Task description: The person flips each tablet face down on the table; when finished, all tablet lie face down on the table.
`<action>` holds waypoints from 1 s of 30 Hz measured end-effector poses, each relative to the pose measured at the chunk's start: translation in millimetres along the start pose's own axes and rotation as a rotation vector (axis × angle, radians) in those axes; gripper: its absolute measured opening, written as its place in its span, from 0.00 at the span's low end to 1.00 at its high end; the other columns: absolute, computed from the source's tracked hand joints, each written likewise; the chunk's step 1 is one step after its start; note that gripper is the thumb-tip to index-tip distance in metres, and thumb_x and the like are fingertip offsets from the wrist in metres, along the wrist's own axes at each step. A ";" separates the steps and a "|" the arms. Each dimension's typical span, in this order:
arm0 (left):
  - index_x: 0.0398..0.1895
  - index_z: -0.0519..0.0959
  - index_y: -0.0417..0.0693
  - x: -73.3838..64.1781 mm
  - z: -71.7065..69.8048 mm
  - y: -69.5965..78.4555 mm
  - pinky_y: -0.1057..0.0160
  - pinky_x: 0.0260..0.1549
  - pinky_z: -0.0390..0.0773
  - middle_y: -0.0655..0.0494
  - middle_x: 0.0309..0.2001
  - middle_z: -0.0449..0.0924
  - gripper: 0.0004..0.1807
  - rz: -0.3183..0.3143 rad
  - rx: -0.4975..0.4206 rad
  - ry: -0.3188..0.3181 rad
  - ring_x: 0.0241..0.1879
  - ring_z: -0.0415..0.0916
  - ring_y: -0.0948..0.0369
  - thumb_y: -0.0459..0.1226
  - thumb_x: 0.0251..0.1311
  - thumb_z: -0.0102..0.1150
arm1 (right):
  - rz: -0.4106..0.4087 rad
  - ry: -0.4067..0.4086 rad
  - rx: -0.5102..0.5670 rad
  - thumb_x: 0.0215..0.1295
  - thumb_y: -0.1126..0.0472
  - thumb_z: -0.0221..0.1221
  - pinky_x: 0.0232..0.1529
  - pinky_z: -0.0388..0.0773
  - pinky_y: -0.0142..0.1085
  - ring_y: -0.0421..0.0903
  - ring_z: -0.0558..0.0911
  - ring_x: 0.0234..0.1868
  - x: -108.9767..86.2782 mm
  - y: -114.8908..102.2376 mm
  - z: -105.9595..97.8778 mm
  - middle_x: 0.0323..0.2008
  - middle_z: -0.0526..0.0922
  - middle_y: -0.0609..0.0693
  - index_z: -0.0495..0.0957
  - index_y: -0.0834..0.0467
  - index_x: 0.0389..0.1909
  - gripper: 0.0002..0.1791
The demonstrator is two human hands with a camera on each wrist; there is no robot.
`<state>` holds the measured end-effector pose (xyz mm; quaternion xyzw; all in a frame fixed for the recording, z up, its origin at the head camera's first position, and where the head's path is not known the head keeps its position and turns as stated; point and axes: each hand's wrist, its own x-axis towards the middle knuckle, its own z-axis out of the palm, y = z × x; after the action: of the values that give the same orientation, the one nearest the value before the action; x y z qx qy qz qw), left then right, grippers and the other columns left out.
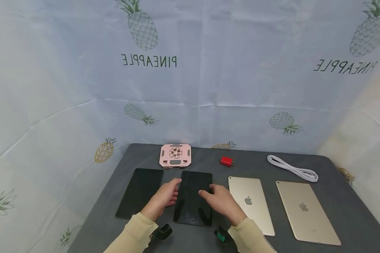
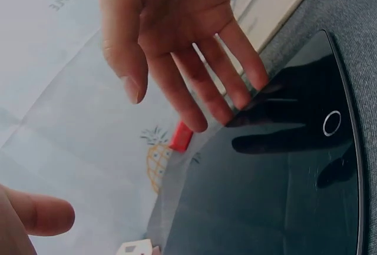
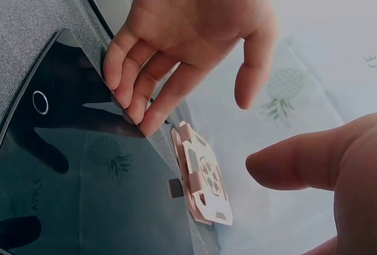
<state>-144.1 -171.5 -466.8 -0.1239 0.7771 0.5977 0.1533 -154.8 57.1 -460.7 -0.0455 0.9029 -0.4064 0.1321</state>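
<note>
A black tablet [image 1: 193, 196] with a round home button lies screen up at the middle of the table. My left hand [image 1: 163, 197] is at its left side, and in the right wrist view the fingertips [image 3: 136, 113] of that hand are right at the tablet's long edge. On the opposite side is my right hand [image 1: 221, 201], whose straight fingers [image 2: 221, 75] reach down to the tablet's edge in the left wrist view. Both thumbs are held apart from the fingers. The glossy screen mirrors the hands.
Left of the hands lies another dark tablet [image 1: 139, 191]. Two gold tablets, one nearer [image 1: 250, 203] and one farther right [image 1: 307, 214], lie back up. Behind are a pink stand [image 1: 184, 151], a red plug adapter [image 1: 226, 161] and a coiled white cable [image 1: 291, 168], before a pineapple-print cloth.
</note>
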 end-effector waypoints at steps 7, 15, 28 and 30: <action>0.71 0.70 0.24 4.4 1.2 2.6 0.41 0.65 0.79 0.31 0.66 0.76 0.45 -0.031 -0.004 -0.019 0.60 0.77 0.41 0.61 0.77 0.46 | -0.002 -0.006 0.015 0.74 0.43 0.63 0.64 0.81 0.63 0.66 0.83 0.67 1.2 0.1 -1.7 0.68 0.81 0.68 0.75 0.72 0.70 0.39; 0.73 0.68 0.25 2.6 -1.1 -0.7 0.40 0.65 0.78 0.29 0.70 0.72 0.45 -0.049 -0.051 -0.015 0.61 0.76 0.39 0.61 0.77 0.47 | -0.012 -0.018 0.041 0.75 0.45 0.63 0.65 0.81 0.63 0.66 0.82 0.68 1.0 1.3 0.8 0.68 0.81 0.69 0.75 0.73 0.70 0.38; 0.74 0.70 0.31 -6.6 -16.7 8.0 0.45 0.61 0.81 0.34 0.65 0.75 0.43 -0.005 -0.066 -0.010 0.56 0.76 0.43 0.61 0.78 0.47 | -0.014 -0.021 0.063 0.75 0.45 0.63 0.66 0.80 0.62 0.64 0.82 0.68 2.1 -2.0 9.4 0.69 0.81 0.67 0.75 0.71 0.70 0.37; 0.72 0.72 0.32 -8.4 -16.8 11.3 0.50 0.56 0.82 0.37 0.61 0.77 0.42 0.003 -0.055 -0.005 0.52 0.77 0.46 0.61 0.78 0.47 | -0.014 -0.023 0.064 0.75 0.45 0.63 0.66 0.80 0.62 0.64 0.82 0.67 2.2 -1.6 10.9 0.69 0.81 0.67 0.75 0.71 0.71 0.37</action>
<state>-142.1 -184.7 -449.4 -0.1253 0.7601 0.6195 0.1507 -154.0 47.7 -466.9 -0.0520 0.8875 -0.4356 0.1408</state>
